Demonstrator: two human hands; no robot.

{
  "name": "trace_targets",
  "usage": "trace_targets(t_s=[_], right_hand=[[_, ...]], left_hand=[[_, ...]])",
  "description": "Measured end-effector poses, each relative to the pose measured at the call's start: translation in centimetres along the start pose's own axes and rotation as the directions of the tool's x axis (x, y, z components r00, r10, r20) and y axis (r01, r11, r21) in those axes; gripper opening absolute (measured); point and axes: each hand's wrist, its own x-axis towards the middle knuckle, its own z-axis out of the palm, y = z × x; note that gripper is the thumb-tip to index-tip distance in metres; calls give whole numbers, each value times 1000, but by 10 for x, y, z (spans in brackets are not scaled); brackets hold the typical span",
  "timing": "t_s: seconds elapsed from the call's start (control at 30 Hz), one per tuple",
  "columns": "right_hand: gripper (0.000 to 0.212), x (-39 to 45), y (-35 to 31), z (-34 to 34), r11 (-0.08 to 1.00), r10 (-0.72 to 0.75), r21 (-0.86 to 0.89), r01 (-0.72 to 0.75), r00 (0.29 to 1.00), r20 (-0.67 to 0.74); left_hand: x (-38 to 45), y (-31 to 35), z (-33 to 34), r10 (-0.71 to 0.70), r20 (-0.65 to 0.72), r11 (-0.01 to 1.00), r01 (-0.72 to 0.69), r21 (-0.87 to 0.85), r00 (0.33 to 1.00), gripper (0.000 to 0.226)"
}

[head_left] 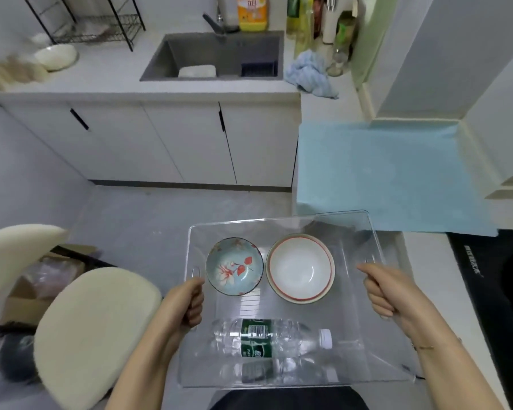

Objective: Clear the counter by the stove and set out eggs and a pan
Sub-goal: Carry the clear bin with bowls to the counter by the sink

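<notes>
Clear bin (282,226) carried in both hands beside the surface (424,261).
Left hand (190,303) and right hand (382,288) each curl round a side handle; between the two grips sit a white bowl (299,269), a floral bowl (234,266), and, nearer the body, a lying water bottle (270,340).

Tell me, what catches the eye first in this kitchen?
A clear bin held in mid-air by both hands, left hand and right hand gripping its sides. Inside sit a floral bowl, a white bowl beside it, and a water bottle lying on its side nearer the person. A blue cloth covers the counter to the right.
</notes>
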Motion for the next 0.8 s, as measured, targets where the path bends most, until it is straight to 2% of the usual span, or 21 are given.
trace_targets(t_s=[0.33, 0.7, 0.8], right_hand=[[49, 93, -93, 81, 991, 10, -136, 8, 991, 132], [52, 166, -192, 258, 978, -18, -199, 56, 982, 190], [48, 183, -217, 310, 976, -40, -203, 85, 975, 219]], left_hand=[[56, 70, -39, -19, -79, 983, 4, -183, 997, 41], [148, 179, -157, 8, -143, 951, -52, -303, 990, 39], [171, 212, -193, 9, -179, 943, -68, -326, 984, 38]])
